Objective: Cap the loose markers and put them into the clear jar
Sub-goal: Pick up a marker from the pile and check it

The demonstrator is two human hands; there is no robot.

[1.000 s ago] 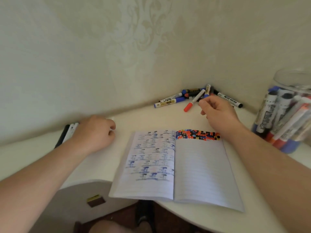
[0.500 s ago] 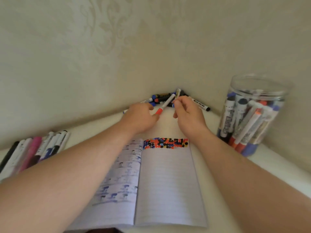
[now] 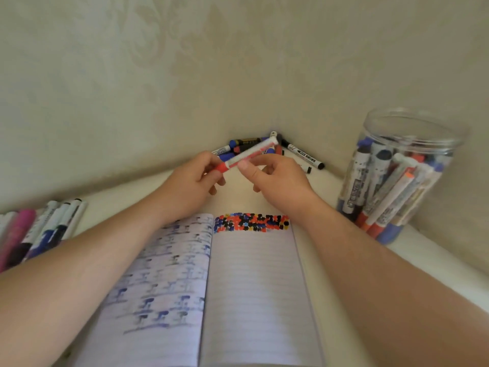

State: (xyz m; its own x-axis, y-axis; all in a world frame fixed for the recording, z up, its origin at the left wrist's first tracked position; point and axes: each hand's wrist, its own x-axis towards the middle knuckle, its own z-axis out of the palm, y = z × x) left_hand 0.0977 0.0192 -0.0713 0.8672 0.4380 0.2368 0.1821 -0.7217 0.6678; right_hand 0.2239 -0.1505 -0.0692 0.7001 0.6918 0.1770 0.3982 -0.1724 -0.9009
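A white marker with a red cap (image 3: 252, 152) is held slanted above the table, between both hands. My left hand (image 3: 189, 185) pinches its red cap end. My right hand (image 3: 275, 177) pinches the white barrel just beside the cap. Behind the hands, a pile of loose markers (image 3: 267, 149) lies in the table's corner, with a black-capped white marker (image 3: 304, 156) at its right. The clear jar (image 3: 397, 176) stands open at the right, holding several markers upright.
An open lined notebook (image 3: 238, 282) with coloured dots and blue scribbles lies in front of me, under my forearms. A row of markers (image 3: 39, 231) lies at the left table edge. Wallpapered walls meet at the corner behind the pile.
My left hand came over from the left side and took the red cap end. My right hand lifted the marker off the pile toward me. The camera view shifted right and closer.
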